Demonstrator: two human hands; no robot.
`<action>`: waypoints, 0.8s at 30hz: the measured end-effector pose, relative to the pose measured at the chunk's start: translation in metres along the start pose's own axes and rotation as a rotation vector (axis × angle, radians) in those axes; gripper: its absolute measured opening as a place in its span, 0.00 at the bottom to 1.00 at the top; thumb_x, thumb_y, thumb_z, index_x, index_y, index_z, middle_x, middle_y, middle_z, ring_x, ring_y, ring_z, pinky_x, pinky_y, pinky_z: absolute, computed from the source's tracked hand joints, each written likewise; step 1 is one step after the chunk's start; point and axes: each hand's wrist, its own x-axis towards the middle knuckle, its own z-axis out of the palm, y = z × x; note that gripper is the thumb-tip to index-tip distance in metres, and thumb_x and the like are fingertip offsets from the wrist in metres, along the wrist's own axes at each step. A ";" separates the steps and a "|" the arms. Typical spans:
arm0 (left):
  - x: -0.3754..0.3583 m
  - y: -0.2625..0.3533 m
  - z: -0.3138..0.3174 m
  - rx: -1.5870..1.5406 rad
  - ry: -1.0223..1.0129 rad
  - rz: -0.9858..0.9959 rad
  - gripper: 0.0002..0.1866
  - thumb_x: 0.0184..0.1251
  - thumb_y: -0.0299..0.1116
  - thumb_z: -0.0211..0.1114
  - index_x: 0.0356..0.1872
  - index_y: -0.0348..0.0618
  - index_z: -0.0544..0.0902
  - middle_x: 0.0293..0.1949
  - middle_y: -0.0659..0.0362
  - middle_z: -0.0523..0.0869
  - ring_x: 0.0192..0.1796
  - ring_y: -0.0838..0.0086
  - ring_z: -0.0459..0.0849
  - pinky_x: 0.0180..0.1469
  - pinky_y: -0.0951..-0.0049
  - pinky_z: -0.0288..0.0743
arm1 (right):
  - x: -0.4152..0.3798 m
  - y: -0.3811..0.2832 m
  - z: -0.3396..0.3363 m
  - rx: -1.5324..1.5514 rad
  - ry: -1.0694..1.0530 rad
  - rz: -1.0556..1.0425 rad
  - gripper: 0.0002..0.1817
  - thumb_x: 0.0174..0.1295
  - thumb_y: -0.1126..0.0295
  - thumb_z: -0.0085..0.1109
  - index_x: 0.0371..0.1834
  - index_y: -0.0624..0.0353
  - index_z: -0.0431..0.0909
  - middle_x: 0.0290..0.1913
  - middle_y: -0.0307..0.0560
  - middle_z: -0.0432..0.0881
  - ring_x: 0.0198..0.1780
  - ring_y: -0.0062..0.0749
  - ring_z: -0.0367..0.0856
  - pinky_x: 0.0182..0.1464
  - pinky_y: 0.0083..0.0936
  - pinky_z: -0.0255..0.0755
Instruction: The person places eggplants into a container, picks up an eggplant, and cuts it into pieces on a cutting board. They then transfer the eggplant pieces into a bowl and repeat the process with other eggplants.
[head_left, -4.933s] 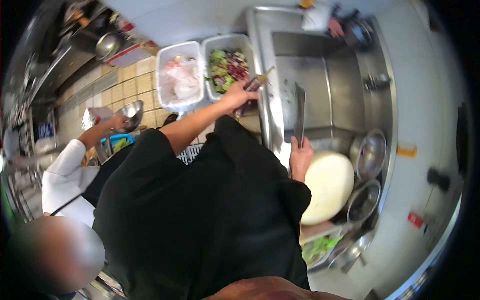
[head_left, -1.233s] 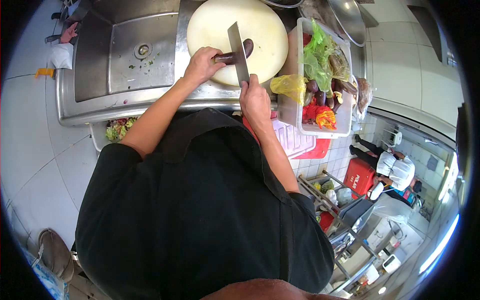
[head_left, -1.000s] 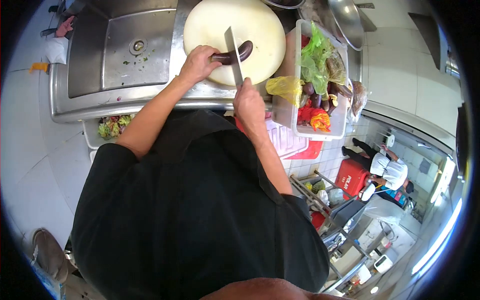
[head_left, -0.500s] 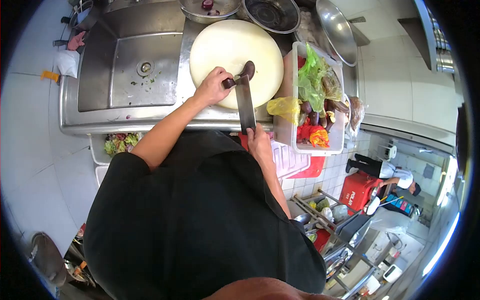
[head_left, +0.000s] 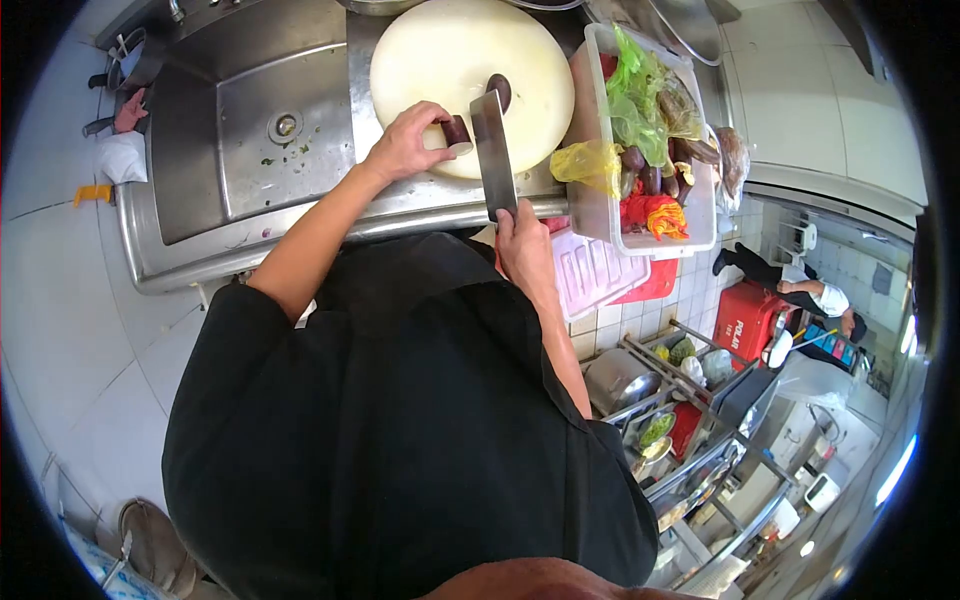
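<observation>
A dark purple eggplant is lying cut in two on the round white cutting board in the upper middle of the frame. The left hand is closing its fingers around the nearer piece, whose pale cut face is showing toward the blade. The far piece is resting on the board just beyond the blade. The right hand is gripping the handle of a cleaver, fingers wrapped tight, and the broad blade is standing between the two pieces. The board is sitting on a steel worktop, with a sink basin to its left. To the right, a clear plastic bin is holding greens, more eggplants and bagged vegetables. In the right of the frame, another person in white is bending over beside a red box.
</observation>
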 end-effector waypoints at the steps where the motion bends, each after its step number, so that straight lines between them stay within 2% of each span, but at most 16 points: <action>1: -0.002 0.000 -0.002 -0.027 0.027 0.003 0.22 0.54 0.32 0.81 0.48 0.39 0.83 0.47 0.52 0.86 0.53 0.58 0.86 0.57 0.64 0.80 | 0.000 -0.003 0.000 0.004 -0.005 0.008 0.14 0.75 0.63 0.57 0.45 0.66 0.75 0.36 0.74 0.84 0.46 0.75 0.81 0.44 0.58 0.73; 2: -0.004 0.000 -0.004 -0.052 0.054 0.006 0.21 0.54 0.32 0.81 0.48 0.39 0.83 0.45 0.52 0.86 0.52 0.60 0.87 0.55 0.65 0.80 | -0.001 -0.005 0.001 0.010 -0.011 0.015 0.14 0.75 0.63 0.57 0.45 0.66 0.75 0.36 0.74 0.84 0.46 0.75 0.81 0.44 0.58 0.74; 4: -0.015 -0.021 -0.019 -0.122 0.129 -0.292 0.20 0.57 0.34 0.80 0.49 0.39 0.85 0.36 0.55 0.87 0.49 0.63 0.87 0.50 0.69 0.80 | -0.003 -0.006 0.003 -0.001 -0.009 0.026 0.13 0.75 0.63 0.57 0.45 0.65 0.75 0.36 0.74 0.83 0.46 0.75 0.81 0.44 0.58 0.74; 5: -0.016 -0.024 -0.036 -0.006 0.264 -0.396 0.21 0.58 0.35 0.78 0.53 0.42 0.86 0.31 0.58 0.89 0.47 0.63 0.87 0.49 0.67 0.80 | -0.003 -0.007 0.003 -0.005 -0.004 0.031 0.13 0.75 0.63 0.57 0.46 0.65 0.75 0.36 0.75 0.83 0.46 0.75 0.81 0.44 0.58 0.74; 7: -0.019 -0.039 -0.075 0.621 0.364 -0.396 0.24 0.59 0.35 0.78 0.57 0.43 0.86 0.41 0.51 0.91 0.44 0.60 0.90 0.58 0.63 0.78 | -0.006 -0.012 -0.001 -0.011 -0.003 0.048 0.13 0.75 0.63 0.57 0.46 0.64 0.76 0.36 0.74 0.83 0.45 0.75 0.81 0.44 0.58 0.73; 10: -0.009 -0.009 -0.095 0.950 0.351 -0.120 0.29 0.59 0.37 0.78 0.63 0.45 0.84 0.56 0.46 0.88 0.57 0.57 0.86 0.64 0.60 0.74 | -0.008 -0.008 0.000 -0.045 0.007 0.012 0.13 0.76 0.62 0.55 0.47 0.63 0.75 0.34 0.74 0.84 0.41 0.75 0.83 0.43 0.62 0.75; 12: -0.004 -0.007 -0.073 0.272 -0.019 -0.180 0.32 0.58 0.37 0.79 0.65 0.44 0.80 0.64 0.47 0.82 0.67 0.55 0.79 0.68 0.58 0.72 | -0.008 -0.008 0.000 -0.061 0.009 -0.020 0.14 0.76 0.61 0.55 0.47 0.63 0.75 0.32 0.74 0.84 0.39 0.75 0.84 0.42 0.64 0.76; 14: -0.003 0.001 -0.032 0.057 -0.080 0.015 0.30 0.57 0.37 0.79 0.62 0.42 0.80 0.63 0.50 0.80 0.67 0.53 0.78 0.68 0.55 0.72 | -0.011 -0.014 -0.004 -0.063 0.010 -0.027 0.14 0.76 0.61 0.55 0.46 0.63 0.74 0.32 0.74 0.84 0.39 0.74 0.84 0.41 0.63 0.76; 17: -0.001 0.018 -0.006 0.149 -0.095 0.037 0.24 0.57 0.33 0.78 0.55 0.41 0.82 0.59 0.51 0.81 0.63 0.52 0.80 0.65 0.55 0.74 | -0.015 -0.024 -0.007 -0.103 0.022 -0.025 0.13 0.75 0.61 0.56 0.44 0.62 0.74 0.30 0.73 0.84 0.38 0.73 0.84 0.40 0.63 0.76; 20: 0.000 0.014 0.000 0.096 -0.089 -0.015 0.22 0.57 0.30 0.77 0.53 0.41 0.83 0.55 0.51 0.80 0.60 0.52 0.81 0.63 0.58 0.75 | -0.016 -0.025 -0.008 -0.133 0.004 -0.032 0.13 0.75 0.61 0.56 0.43 0.62 0.73 0.29 0.72 0.83 0.36 0.73 0.84 0.39 0.63 0.75; 24: 0.002 0.006 -0.002 0.076 -0.105 0.053 0.21 0.56 0.29 0.76 0.52 0.39 0.83 0.54 0.50 0.80 0.58 0.53 0.80 0.62 0.59 0.75 | -0.018 -0.027 -0.009 -0.145 -0.013 -0.040 0.12 0.75 0.62 0.56 0.42 0.62 0.73 0.28 0.71 0.83 0.35 0.72 0.84 0.39 0.63 0.76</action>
